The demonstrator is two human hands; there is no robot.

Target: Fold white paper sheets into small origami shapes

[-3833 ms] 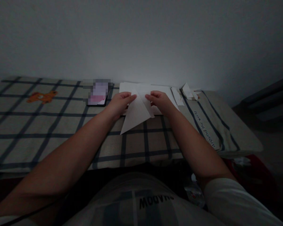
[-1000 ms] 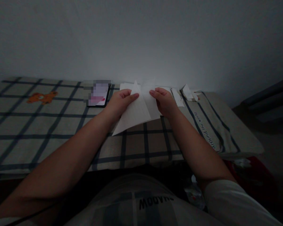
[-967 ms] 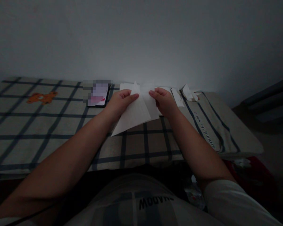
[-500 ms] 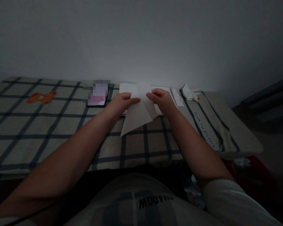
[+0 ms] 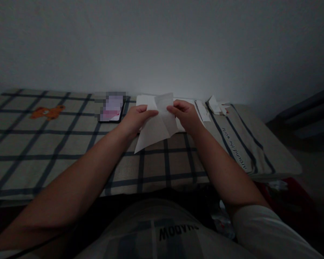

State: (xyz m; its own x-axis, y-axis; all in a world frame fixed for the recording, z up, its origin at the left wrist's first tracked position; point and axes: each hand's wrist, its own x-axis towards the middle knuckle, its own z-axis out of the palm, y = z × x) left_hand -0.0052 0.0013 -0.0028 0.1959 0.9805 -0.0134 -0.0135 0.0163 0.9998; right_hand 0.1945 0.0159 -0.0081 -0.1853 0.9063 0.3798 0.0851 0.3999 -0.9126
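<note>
Between my hands is a folded sheet of white paper (image 5: 157, 127), held tilted above the table with a pointed corner hanging toward me at the lower left. My left hand (image 5: 136, 118) pinches its left side, thumb on top. My right hand (image 5: 185, 113) pinches its right side, with the thumb tip on the paper and the other fingers curled. A crease runs down the sheet between the two thumbs. Behind and under it lies a stack of white paper (image 5: 142, 100), partly hidden by the sheet and my hands.
A phone (image 5: 112, 108) with a blurred screen lies to the left. Farther left is an orange bear shape (image 5: 48, 112) on the checked tablecloth (image 5: 78, 144). White paper strips (image 5: 203, 110) and a folded paper piece (image 5: 217, 106) lie right. A wall (image 5: 162, 46) rises behind.
The paper has shifted slightly left and turned a little, its lower corner now higher and farther left. My left hand has moved slightly left with it; both hands keep their pinch.
</note>
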